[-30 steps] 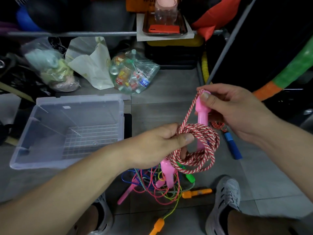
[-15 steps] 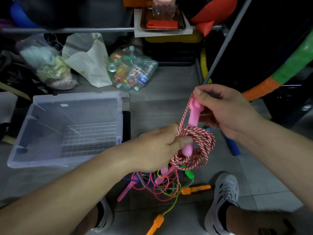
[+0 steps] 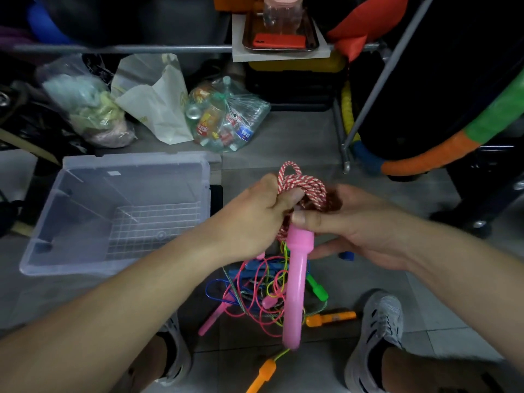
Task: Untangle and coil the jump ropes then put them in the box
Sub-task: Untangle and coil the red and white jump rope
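Left hand gripped a coiled red-and-white braided jump rope, fingers and thumb curled round the loops, above the grey tiled floor; right hand pinched the wide end of the long pink plastic handle between thumb and fingers, the handle hanging downward; a tangle of thin coloured jump ropes lay on the floor beneath both hands; the clear plastic box stood open to the left, apart from the coil.
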